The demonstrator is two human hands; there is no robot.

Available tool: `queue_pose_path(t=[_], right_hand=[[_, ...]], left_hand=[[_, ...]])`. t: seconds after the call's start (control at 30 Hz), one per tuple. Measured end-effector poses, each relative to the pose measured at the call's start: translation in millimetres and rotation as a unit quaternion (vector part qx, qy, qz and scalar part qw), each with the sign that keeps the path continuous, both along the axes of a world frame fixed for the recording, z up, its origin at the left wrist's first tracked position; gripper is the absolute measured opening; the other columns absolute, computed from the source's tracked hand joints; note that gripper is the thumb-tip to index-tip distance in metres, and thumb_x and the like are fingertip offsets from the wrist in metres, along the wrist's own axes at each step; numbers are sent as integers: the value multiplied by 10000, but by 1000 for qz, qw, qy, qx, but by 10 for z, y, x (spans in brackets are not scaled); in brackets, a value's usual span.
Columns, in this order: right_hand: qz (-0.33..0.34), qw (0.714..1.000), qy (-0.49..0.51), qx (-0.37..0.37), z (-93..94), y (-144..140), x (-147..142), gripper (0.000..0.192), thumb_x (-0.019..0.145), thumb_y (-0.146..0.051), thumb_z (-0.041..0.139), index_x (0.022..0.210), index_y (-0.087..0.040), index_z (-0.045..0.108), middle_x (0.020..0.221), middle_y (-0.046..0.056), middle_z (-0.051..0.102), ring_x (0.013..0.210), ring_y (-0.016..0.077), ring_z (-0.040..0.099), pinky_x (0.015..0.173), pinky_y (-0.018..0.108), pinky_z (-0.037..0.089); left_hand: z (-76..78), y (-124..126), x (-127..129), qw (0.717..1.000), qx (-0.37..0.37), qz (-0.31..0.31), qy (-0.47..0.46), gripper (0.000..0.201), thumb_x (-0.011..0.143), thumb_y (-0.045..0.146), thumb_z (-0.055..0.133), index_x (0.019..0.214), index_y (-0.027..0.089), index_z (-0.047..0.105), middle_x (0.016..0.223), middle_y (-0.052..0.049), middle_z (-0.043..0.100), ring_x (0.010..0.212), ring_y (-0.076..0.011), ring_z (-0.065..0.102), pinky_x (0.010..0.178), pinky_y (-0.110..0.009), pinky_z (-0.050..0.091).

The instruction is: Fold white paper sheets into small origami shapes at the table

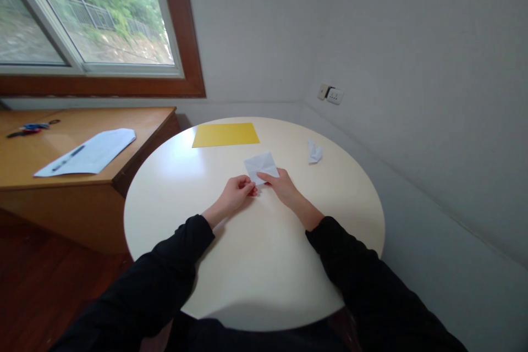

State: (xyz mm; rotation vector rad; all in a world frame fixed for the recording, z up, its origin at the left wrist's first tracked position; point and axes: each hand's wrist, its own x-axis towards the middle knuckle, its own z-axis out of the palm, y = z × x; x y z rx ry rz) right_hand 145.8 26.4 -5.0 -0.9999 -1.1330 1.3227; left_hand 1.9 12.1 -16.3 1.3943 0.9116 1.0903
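A small white piece of folded paper [260, 164] is held over the middle of the round table. My right hand [282, 184] grips its right side, thumb on top and fingers underneath. At the paper's near left corner, my left hand [241, 190] has its thumb and fingers pinched together. Its fingertips meet the paper's edge. The creases on the paper are faint, and its underside is hidden.
The round cream table [165, 214] carries a yellow sheet [225, 135] at the back and a crumpled folded white paper [314, 152] at the right. On the wooden desk [99, 115] lie white sheets [103, 148], a pen [68, 158] and scissors-like tools [31, 128]. Walls stand behind.
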Motion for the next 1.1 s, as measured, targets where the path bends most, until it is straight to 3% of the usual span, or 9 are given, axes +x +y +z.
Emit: queue_pose_path(t=[0.2,0.47,0.83,1.1], right_hand=[[6,1000,-8,8,-15,8,5,316,528,-324,745,763,-130,658,788,62,683,689,160,607,666,291,459],[0,1000,0,21,-38,58,41,316,503,-320,762,737,-138,651,775,55,686,682,161,610,667,300,471],[-4,1000,11,13,-41,60,39,358,514,-372,753,755,-128,649,778,66,682,683,175,612,668,318,474],[-49,996,-21,67,-3,80,74,365,562,-490,693,723,-172,617,669,8,629,670,156,578,607,269,440]], left_hand=[[-15,25,-22,998,12,41,38,239,670,362,608,643,138,530,613,-17,574,608,-133,551,634,-287,443],[29,22,-68,984,79,74,140,204,706,329,544,610,149,536,590,-24,575,583,-137,518,554,-249,395],[74,-4,-62,990,67,52,115,228,692,365,560,627,147,580,600,-14,578,580,-130,493,573,-249,373],[122,-26,-66,985,74,69,143,245,666,371,563,554,154,540,539,4,524,541,-117,435,546,-244,334]])
